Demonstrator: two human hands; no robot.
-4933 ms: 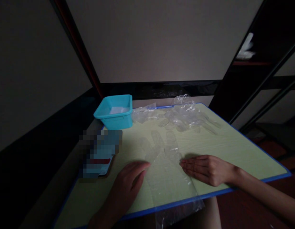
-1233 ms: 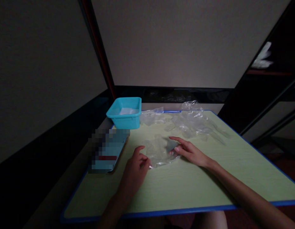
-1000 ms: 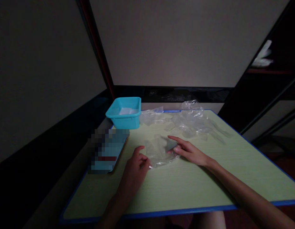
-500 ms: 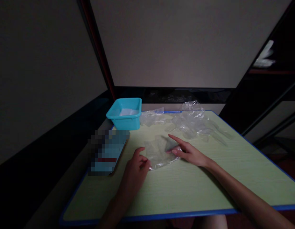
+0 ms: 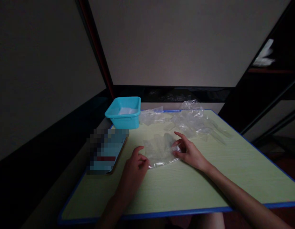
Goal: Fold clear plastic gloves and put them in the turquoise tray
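"Where's the plastic sheet (image 5: pixel 159 154)?"

"On the counter (image 5: pixel 180 187), nearer the person than the tub (image 5: pixel 125 122) and to its right. The left hand (image 5: pixel 135 165) pinches its left front corner; the right hand (image 5: pixel 190 153) has its right edge between thumb and curled fingers."

"Handling advice?"

"A light pinch and even tension should suit; film this thin would probably crease or cling. It's glossy, wrinkled and see-through, beside that smooth, boxy tub."
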